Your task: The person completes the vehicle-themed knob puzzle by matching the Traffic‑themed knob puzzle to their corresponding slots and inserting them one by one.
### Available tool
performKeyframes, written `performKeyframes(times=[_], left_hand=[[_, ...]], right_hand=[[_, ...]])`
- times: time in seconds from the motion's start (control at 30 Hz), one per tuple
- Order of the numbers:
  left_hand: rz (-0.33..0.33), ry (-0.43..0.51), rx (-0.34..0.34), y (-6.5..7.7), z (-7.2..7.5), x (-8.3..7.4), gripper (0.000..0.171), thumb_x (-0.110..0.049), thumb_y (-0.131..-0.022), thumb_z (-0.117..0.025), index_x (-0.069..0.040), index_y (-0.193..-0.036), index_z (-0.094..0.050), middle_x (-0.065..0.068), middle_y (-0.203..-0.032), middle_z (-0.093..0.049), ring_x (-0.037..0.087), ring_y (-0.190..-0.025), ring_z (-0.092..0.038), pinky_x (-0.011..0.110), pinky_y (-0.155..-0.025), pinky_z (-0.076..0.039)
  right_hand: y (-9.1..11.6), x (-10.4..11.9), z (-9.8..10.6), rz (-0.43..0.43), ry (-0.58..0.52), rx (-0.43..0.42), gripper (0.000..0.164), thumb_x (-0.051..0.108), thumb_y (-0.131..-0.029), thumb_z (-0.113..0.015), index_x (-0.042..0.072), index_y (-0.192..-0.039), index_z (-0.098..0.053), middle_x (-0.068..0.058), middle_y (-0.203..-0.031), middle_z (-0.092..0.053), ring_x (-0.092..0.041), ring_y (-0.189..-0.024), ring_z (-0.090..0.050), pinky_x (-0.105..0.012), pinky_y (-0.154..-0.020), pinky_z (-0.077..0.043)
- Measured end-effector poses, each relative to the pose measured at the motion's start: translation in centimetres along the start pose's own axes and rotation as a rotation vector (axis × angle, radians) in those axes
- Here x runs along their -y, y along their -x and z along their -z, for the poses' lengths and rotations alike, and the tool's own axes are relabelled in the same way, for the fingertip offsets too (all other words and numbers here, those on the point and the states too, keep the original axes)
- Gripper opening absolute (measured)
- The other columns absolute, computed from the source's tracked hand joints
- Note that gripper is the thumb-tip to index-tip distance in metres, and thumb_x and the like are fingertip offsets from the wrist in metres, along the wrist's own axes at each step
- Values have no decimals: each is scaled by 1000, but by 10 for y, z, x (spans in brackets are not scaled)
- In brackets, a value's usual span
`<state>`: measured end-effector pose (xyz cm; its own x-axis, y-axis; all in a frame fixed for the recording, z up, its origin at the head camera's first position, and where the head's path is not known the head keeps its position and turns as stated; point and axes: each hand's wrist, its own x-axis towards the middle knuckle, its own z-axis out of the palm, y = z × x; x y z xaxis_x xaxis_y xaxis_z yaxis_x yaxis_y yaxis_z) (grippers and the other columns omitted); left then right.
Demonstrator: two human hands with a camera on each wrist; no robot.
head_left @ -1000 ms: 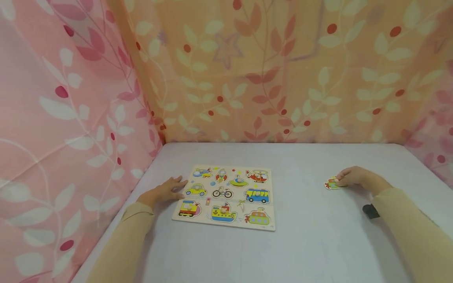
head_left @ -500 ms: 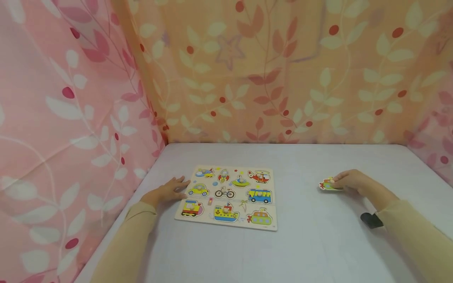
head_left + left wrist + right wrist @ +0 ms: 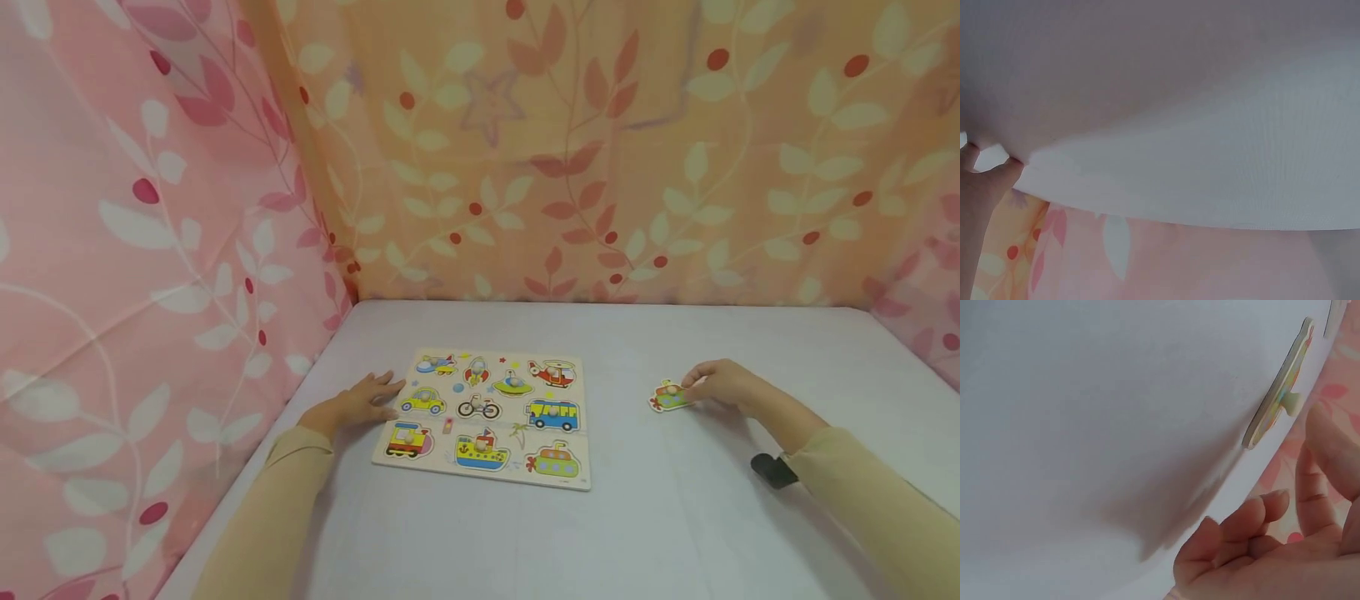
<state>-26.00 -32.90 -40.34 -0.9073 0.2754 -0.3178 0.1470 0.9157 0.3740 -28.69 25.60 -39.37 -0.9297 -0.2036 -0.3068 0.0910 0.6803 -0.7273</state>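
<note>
A wooden knob puzzle board [image 3: 510,408] lies flat, with vehicle pieces in its recesses. Its lower-right submarine recess [image 3: 553,462] shows only the printed picture, without a knob. My left hand [image 3: 356,404] rests at the board's left edge with fingers spread; in the left wrist view that hand [image 3: 988,181] is partly cut off. Right of the board, the submarine puzzle piece [image 3: 670,396] lies on the table, knob up. My right hand [image 3: 723,387] is just beside it. In the right wrist view, a small gap separates the fingertips [image 3: 1316,415] from the knob [image 3: 1291,403].
A white cloth covers the table [image 3: 637,533]. Patterned curtains stand behind it [image 3: 570,167] and along the left [image 3: 150,292]. Something dark [image 3: 774,471] shows beneath my right sleeve.
My right hand has carried the submarine puzzle piece leftward towards the board and let go of it on the table. My left hand stays at the board's edge.
</note>
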Motion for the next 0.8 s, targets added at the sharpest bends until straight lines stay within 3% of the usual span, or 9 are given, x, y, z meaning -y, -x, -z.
performKeyframes(times=[0.13, 0.27, 0.5, 0.8], left_hand=[[12, 3, -1, -1, 0, -1, 69, -37, -94, -62, -12, -151, -34, 19, -159, -15, 45, -145, -1, 73, -106, -3], [13, -3, -7, -2, -1, -1, 69, -38, -93, -63, -12, -151, -35, 19, -160, -15, 45, -145, -1, 74, -105, -3], [22, 11, 0, -2, -1, 0, 69, -36, -93, -63, -12, -151, -34, 19, -160, -15, 44, -145, 0, 72, -107, -1], [20, 0, 1, -3, -1, 1, 69, -37, -93, -63, -12, -151, -34, 19, -159, -16, 45, -145, -1, 72, -107, -2]], right_hand=[[-5, 3, -2, 49, 29, 10, 33, 17, -83, -74, -5, -107, -65, -24, -116, -53, -39, -104, -39, -44, -79, -34], [-12, 2, -5, 37, 45, 8, 35, 17, -83, -75, -5, -109, -65, -31, -125, -49, -41, -106, -40, -46, -82, -36], [-18, 3, -11, 16, 67, -11, 30, 16, -83, -76, -5, -102, -66, -27, -114, -54, -35, -99, -44, -35, -74, -37], [-10, 21, -17, 1, 35, 17, 30, 18, -81, -78, -4, -97, -66, -27, -115, -55, -43, -109, -41, -56, -93, -33]])
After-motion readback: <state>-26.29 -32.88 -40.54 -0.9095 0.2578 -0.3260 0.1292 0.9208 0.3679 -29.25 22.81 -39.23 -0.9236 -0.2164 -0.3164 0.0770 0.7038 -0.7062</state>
